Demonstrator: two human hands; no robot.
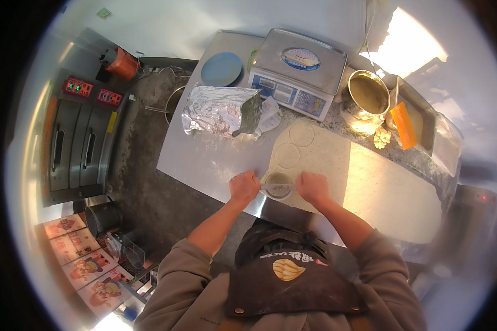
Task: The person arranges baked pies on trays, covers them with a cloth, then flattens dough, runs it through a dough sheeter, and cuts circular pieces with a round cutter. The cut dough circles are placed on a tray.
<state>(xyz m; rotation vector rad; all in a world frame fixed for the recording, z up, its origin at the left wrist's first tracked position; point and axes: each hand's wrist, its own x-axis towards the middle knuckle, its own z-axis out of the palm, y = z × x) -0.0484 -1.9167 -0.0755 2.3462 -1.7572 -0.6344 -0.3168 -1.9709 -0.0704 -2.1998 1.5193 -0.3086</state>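
A wide, thin sheet of dough [326, 160] lies on the table in front of me. Near its left front edge stands a round dough cutter [279, 193], with a pale bar across its top. My left hand [244, 186] is closed in a fist around the bar's left end. At the other end, my right hand [312, 187] is closed the same way. Just beyond the cutter a circle [287, 155] is marked in the dough, and a second circle [301, 134] lies farther back. The cutter's lower edge against the dough is hard to make out.
Behind the dough are a foil-wrapped bundle [221, 112], a blue plate [221, 69] and a digital scale [301, 60]. At the back right stand a metal pot [367, 94] and a metal tray [417, 113] with an orange scraper [404, 126]. An oven [74, 143] is at far left.
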